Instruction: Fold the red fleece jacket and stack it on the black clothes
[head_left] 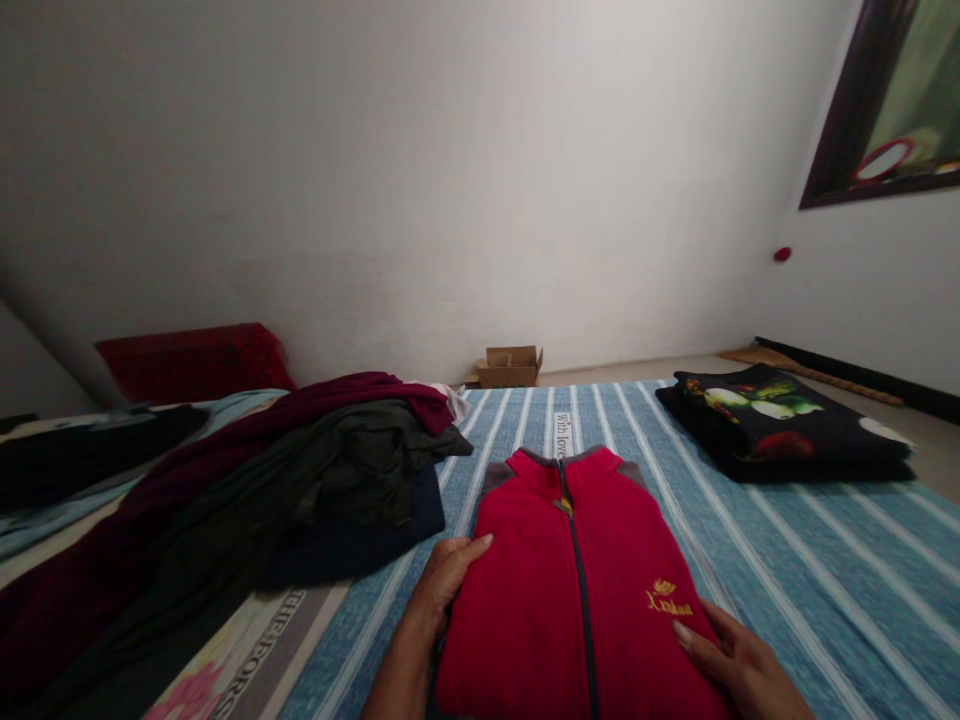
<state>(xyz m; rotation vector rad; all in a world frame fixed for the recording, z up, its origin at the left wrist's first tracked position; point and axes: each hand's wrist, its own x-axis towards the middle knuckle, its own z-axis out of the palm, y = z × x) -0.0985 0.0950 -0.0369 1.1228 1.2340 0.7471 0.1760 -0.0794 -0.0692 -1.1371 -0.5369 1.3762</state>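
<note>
A red fleece jacket (570, 580) with a dark zip and a yellow logo lies flat on the blue striped sheet (810, 560), collar pointing away from me. My left hand (446, 575) rests on the jacket's left edge, fingers stretched out flat. My right hand (731, 660) lies on the jacket's lower right edge, fingers also extended and pressed on the fabric. Neither hand grips anything.
A heap of dark clothes (300, 480), maroon, olive and navy, lies left of the jacket. A black pillow with a fruit print (780, 420) sits at the right. A red cushion (195, 360) and a cardboard box (511, 366) stand by the far wall.
</note>
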